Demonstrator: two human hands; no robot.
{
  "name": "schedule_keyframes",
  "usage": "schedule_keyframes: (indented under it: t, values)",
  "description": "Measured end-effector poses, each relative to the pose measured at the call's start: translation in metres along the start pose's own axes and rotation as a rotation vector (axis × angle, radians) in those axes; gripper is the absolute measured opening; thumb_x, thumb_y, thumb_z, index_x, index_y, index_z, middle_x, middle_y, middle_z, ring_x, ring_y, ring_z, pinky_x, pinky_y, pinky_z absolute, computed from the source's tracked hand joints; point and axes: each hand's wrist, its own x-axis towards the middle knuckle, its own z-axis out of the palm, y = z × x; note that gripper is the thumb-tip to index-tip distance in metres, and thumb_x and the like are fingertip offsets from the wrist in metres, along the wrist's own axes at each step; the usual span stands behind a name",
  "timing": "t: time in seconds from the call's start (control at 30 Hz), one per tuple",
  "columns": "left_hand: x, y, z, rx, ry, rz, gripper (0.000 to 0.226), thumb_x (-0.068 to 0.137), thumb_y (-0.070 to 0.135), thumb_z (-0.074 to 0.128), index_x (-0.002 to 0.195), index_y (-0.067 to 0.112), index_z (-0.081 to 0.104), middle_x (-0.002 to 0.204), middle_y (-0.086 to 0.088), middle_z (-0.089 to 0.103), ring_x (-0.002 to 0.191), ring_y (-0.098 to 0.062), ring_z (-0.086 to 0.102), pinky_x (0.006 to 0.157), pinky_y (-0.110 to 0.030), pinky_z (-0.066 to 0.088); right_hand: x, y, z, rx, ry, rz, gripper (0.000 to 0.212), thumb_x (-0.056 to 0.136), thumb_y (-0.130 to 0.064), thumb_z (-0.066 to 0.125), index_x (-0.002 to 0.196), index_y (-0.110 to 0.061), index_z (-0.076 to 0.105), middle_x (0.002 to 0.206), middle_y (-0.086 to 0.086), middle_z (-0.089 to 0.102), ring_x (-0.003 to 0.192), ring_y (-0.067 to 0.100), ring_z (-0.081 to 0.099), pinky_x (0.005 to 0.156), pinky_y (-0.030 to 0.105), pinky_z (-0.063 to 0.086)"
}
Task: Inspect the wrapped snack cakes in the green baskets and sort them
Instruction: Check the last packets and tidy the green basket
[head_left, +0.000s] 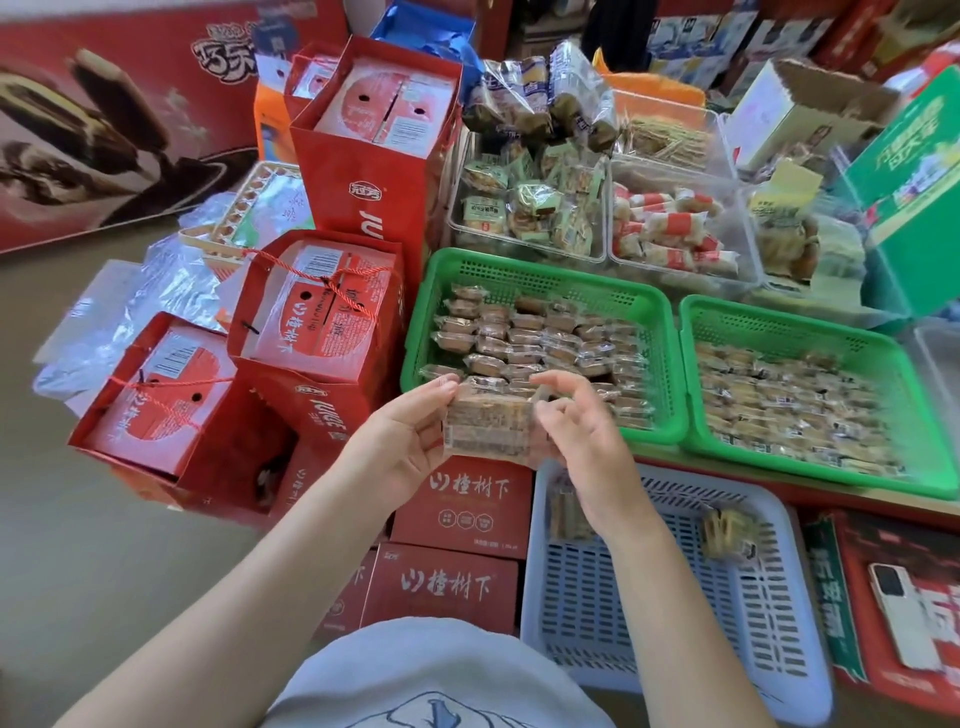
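A clear-wrapped brown snack cake (488, 426) is held up in front of me, near the front rim of the left green basket (431, 291). My left hand (410, 436) grips its left end, fingers curled round the wrapper. My right hand (576, 431) pinches its right end. The left green basket holds several rows of wrapped cakes (545, 338). The right green basket (779, 322) is packed with several paler wrapped cakes (789, 410). Below them a pale blue-grey basket (769, 623) holds a wrapped cake (727, 532) and another one (563, 512) partly hidden behind my right wrist.
Red gift bags and boxes (322, 322) crowd the left, with red cartons (457, 587) under my hands. Clear bins of other snacks (524, 208) stand behind the green baskets. A white phone (901, 613) lies at the right. A green box (914, 171) stands at the far right.
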Motion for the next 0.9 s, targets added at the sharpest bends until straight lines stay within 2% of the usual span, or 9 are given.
schedule_keyframes:
  t: [0.1,0.2,0.27,0.37,0.43,0.6,0.7,0.8,0.9]
  values:
    - [0.001,-0.002,-0.004,0.041,0.022,0.05,0.013,0.094,0.01,0.065,0.106,0.009,0.071,0.095,-0.007,0.077,0.082,-0.018,0.072,0.077,-0.032,0.059,-0.001,0.003,0.001,0.028,0.023,-0.076,0.005,0.094,-0.017,0.067,0.095,-0.02,0.069,0.081,-0.003,0.061,0.078,0.011,0.057,0.074,0.021,0.049]
    - [0.001,-0.005,-0.008,0.08,0.05,0.109,0.024,0.078,0.015,0.076,0.101,0.009,0.076,0.099,-0.01,0.076,0.09,-0.019,0.071,0.088,-0.039,0.057,-0.001,0.003,-0.001,0.066,0.021,-0.084,0.007,0.093,-0.011,0.067,0.088,-0.017,0.067,0.085,-0.002,0.061,0.084,0.012,0.057,0.081,0.024,0.051]
    - [0.0,-0.007,-0.008,0.096,0.039,0.118,0.03,0.072,0.021,0.077,0.1,0.01,0.077,0.099,-0.009,0.076,0.091,-0.018,0.072,0.081,-0.035,0.057,0.0,0.004,-0.002,0.151,0.024,-0.045,0.009,0.096,-0.009,0.061,0.089,-0.015,0.063,0.083,-0.001,0.059,0.081,0.011,0.057,0.075,0.023,0.052]
    - [0.0,-0.009,-0.005,0.084,-0.014,0.086,0.027,0.073,0.025,0.075,0.096,0.012,0.074,0.081,-0.003,0.071,0.074,-0.013,0.069,0.069,-0.027,0.057,0.004,0.006,0.0,0.278,0.033,0.023,0.015,0.1,-0.012,0.056,0.09,-0.02,0.063,0.086,0.005,0.056,0.082,0.02,0.058,0.07,0.033,0.055]
    - [0.001,-0.01,-0.003,0.053,-0.037,0.066,0.022,0.074,0.026,0.075,0.091,0.013,0.071,0.077,-0.001,0.066,0.07,-0.012,0.064,0.071,-0.025,0.055,0.008,0.008,0.003,0.324,0.053,0.05,0.017,0.101,-0.014,0.054,0.088,-0.023,0.061,0.078,0.002,0.051,0.08,0.021,0.055,0.067,0.034,0.054]
    - [0.011,-0.009,0.0,0.044,-0.017,0.045,0.017,0.091,0.022,0.068,0.1,0.008,0.067,0.102,-0.017,0.065,0.091,-0.028,0.06,0.078,-0.032,0.055,0.018,0.003,0.007,0.598,0.023,0.242,0.015,0.104,-0.009,0.044,0.093,-0.013,0.053,0.085,0.011,0.06,0.068,0.021,0.06,0.046,0.025,0.048]
    - [0.015,-0.008,0.004,0.153,0.042,0.123,0.025,0.093,0.03,0.068,0.109,0.012,0.061,0.099,-0.011,0.067,0.077,-0.015,0.064,0.06,-0.023,0.056,0.031,0.004,0.011,0.686,0.11,0.357,0.009,0.104,-0.01,0.048,0.104,-0.007,0.055,0.084,0.009,0.07,0.064,0.016,0.065,0.046,0.022,0.05]
    - [0.016,-0.004,0.006,0.312,0.069,0.275,0.032,0.086,0.035,0.074,0.107,0.015,0.061,0.098,-0.002,0.072,0.081,-0.013,0.071,0.064,-0.027,0.058,0.049,0.008,0.016,0.705,0.226,0.406,0.021,0.103,-0.011,0.049,0.119,0.001,0.056,0.093,0.014,0.068,0.064,0.016,0.067,0.049,0.023,0.053]
    - [0.024,-0.005,0.005,0.569,0.156,0.409,0.025,0.083,0.025,0.082,0.1,0.014,0.068,0.096,0.0,0.074,0.087,-0.012,0.074,0.068,-0.028,0.061,0.066,0.011,0.021,0.692,0.26,0.43,0.017,0.104,-0.011,0.049,0.115,0.001,0.056,0.098,0.016,0.063,0.059,0.014,0.065,0.049,0.022,0.054]
